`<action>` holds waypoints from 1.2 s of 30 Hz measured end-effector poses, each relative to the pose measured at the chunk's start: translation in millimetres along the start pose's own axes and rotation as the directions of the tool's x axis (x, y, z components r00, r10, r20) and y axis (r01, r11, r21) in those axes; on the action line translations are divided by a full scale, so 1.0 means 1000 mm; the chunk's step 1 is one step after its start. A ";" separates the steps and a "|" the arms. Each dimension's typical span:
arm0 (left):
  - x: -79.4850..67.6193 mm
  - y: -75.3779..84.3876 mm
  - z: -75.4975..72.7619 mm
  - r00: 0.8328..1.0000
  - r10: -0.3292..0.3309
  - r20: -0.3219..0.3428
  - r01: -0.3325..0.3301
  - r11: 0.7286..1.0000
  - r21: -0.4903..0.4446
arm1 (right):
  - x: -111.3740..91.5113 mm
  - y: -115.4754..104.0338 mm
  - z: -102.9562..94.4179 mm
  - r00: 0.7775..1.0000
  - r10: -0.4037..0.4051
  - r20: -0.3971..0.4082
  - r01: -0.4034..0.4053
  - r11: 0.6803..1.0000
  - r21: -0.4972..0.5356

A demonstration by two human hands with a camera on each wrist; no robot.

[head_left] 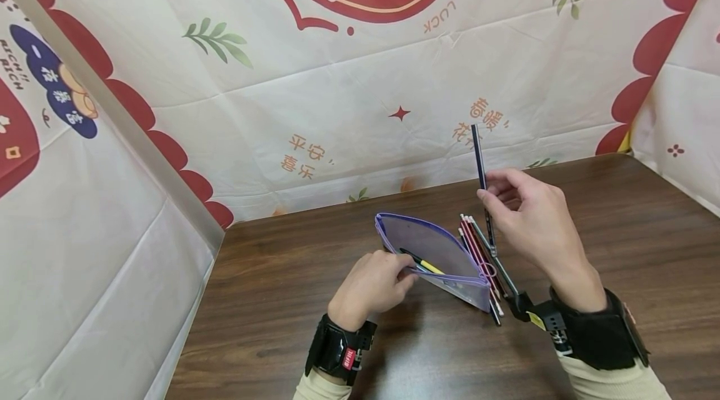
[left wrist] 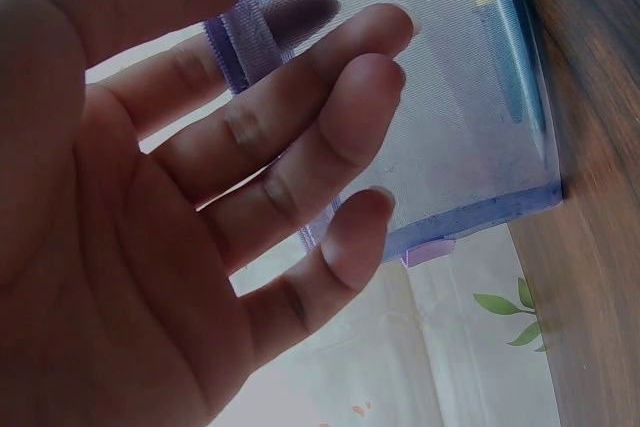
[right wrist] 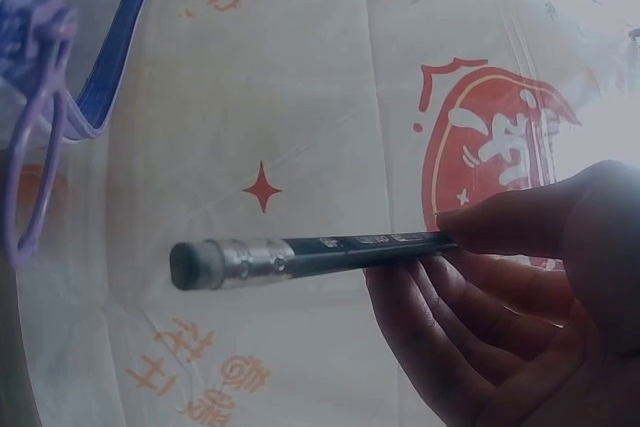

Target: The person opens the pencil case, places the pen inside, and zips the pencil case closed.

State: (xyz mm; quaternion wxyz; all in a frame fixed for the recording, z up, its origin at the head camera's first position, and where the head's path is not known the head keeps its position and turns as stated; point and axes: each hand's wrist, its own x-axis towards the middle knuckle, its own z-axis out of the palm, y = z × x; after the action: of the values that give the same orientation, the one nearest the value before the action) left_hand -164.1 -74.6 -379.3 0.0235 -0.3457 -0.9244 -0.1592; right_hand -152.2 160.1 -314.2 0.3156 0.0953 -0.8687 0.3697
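A purple mesh pencil case (head_left: 435, 234) stands on the table with its zipper edges spread apart. My left hand (head_left: 368, 287) pinches the near zipper edge between thumb and index finger; the other fingers lie loosely bent along the mesh in the left wrist view. Inside the case show a yellow-and-black pen (head_left: 430, 267) and a blue one (left wrist: 505, 57). To the right of the case, my right hand (head_left: 534, 222) holds a dark pencil (head_left: 479, 153) nearly upright between thumb and fingers. Its eraser end (right wrist: 205, 265) points down. Several pencils (head_left: 478, 247) lie bundled beside the case.
The brown wooden table (head_left: 270, 325) runs back to a printed white cloth (head_left: 349, 94). A cloth-covered panel (head_left: 112, 200) stands along the left side. A purple ring-shaped zipper pull (right wrist: 38, 177) hangs at the case's right corner, close to the loose pencils.
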 end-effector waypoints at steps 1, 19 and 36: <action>0.000 0.000 0.000 1.000 0.001 -0.001 -0.001 1.000 0.000 | 0.000 0.000 0.000 1.000 0.000 -0.001 0.000 1.000 0.002; 0.000 0.000 -0.001 1.000 -0.007 0.005 0.007 1.000 0.000 | 0.000 -0.004 -0.001 0.999 -0.025 -0.026 0.026 0.999 0.035; 0.000 0.000 -0.001 1.000 -0.011 0.009 0.011 1.000 -0.010 | -0.002 -0.009 -0.004 0.997 -0.047 -0.056 0.050 0.998 0.046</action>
State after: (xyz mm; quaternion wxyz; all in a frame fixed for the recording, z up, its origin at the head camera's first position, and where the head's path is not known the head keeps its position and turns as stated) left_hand -164.5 -74.5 -378.6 0.0166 -0.3416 -0.9256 -0.1623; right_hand -145.3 155.7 -307.9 0.3459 0.1136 -0.8482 0.3847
